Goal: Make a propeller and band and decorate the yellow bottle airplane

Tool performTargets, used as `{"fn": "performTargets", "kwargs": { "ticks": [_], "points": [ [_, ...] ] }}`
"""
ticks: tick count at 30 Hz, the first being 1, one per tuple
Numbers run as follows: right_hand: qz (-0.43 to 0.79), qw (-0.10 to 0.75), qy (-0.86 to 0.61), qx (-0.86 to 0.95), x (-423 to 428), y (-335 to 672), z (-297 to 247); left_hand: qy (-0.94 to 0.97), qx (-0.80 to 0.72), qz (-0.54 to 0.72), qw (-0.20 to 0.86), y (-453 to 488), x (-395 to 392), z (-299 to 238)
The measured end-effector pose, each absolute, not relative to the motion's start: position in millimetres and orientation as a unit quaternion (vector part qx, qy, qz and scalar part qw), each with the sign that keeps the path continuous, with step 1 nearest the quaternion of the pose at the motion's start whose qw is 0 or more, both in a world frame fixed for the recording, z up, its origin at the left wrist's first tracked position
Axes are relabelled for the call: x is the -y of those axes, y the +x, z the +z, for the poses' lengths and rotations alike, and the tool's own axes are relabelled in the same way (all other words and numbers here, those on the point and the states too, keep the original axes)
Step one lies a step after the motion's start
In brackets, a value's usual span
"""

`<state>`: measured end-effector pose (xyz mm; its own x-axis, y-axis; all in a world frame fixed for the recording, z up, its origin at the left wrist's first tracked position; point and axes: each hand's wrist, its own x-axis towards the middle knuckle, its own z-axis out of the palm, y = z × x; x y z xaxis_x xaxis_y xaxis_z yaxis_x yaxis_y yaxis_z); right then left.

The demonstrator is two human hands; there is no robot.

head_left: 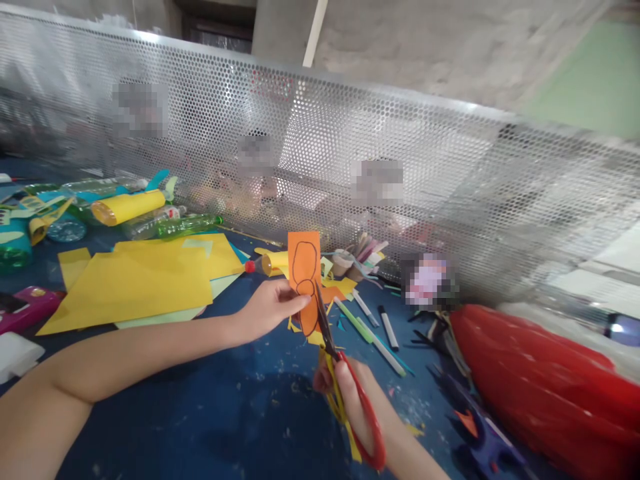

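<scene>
My left hand (274,308) pinches an orange strip of paper (304,257) by its left edge, thumb on the front. Dark outlines of rounded shapes are drawn on the paper. In my right hand (353,393) is a pair of scissors (367,420) with one red and one yellow handle loop. The scissor blades point up and lie along the right edge of the orange paper, near the lower outline. Whether they are biting into the paper is hard to tell. Under the paper lie small yellow scraps (316,339).
Yellow paper sheets (150,277) lie at the left. Behind them are plastic bottles (187,225). Markers (389,328) rest right of the paper. A red plastic bag (540,380) and a blue glue gun (493,440) are at the right. A perforated metal screen (320,147) borders the table's back.
</scene>
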<state>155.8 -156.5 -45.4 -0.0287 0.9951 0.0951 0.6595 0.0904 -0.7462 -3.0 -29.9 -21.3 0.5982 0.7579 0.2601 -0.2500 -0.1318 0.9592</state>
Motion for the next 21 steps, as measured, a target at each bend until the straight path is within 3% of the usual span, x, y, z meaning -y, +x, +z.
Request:
{"fn": "performTargets", "kwargs": {
  "ticks": [10,21],
  "points": [
    [0.26,0.339,-0.615,0.663,155.1,153.4,-46.8,0.636,-0.193,0.384,0.641,-3.5,32.9,-23.8],
    [0.347,0.378,-0.645,0.566,157.9,147.5,-53.3,0.632,-0.195,0.382,0.645,-2.4,31.4,-26.1]
  ]
}}
